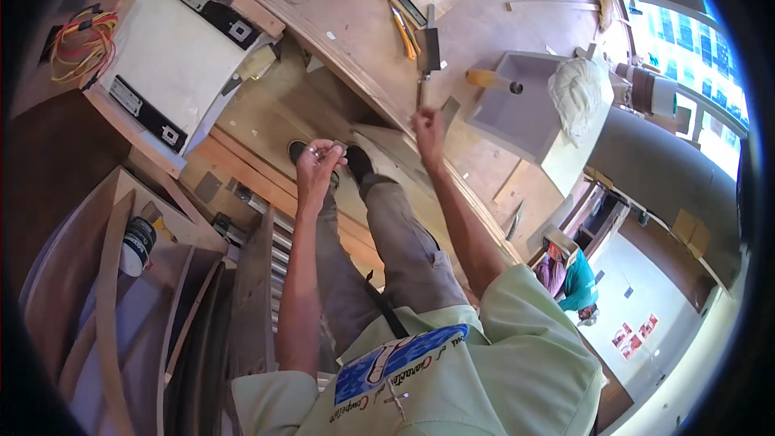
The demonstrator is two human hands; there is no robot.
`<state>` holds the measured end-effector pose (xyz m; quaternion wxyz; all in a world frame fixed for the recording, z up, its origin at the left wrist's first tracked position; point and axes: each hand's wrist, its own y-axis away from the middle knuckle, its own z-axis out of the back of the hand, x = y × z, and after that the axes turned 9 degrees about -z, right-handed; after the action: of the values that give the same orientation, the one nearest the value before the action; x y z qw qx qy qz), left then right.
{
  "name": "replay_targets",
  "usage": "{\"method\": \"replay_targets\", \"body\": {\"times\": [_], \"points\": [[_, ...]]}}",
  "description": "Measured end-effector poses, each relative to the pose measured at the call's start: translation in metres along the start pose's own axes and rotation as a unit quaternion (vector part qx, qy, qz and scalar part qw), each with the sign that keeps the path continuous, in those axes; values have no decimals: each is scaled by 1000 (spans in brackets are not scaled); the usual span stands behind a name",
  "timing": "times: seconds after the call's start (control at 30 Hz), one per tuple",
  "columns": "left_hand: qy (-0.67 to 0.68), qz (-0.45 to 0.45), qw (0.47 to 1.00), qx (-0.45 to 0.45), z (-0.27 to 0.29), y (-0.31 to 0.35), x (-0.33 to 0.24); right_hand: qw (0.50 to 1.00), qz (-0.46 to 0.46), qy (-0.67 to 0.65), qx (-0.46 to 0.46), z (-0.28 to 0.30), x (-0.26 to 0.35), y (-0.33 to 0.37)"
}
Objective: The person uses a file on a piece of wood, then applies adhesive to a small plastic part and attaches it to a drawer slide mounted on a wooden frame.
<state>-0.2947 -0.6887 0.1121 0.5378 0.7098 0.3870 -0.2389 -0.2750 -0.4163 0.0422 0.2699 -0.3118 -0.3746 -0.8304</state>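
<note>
Pinches a small greyish piece (341,145) in the left hand (315,165), just left of the workbench (492,28). Holds the right hand (429,132) over the workbench's edge, curled but too blurred to tell whether gripping anything.

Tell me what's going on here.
A person is pinching a small piece, too small to make out, in the left hand. The right hand is blurred near the edge of the workbench; whether it holds anything is unclear. On the bench are an orange-handled tool and a bottle beside a pale box. Off to the right is another person in green.
</note>
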Motion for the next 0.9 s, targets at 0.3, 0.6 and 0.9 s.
{"method": "replay_targets", "body": {"times": [0.3,0.6,0.9], "points": [[-6,-39,999,-10,12,-57,58,982,76,90,-145,18,7,-145],[63,-111,992,-17,21,-106,56,980,159,-108,58,-9,44,-95],[75,-243,967,9,47,-123,45,941,189,-69,274,-89,68,-124]]}}
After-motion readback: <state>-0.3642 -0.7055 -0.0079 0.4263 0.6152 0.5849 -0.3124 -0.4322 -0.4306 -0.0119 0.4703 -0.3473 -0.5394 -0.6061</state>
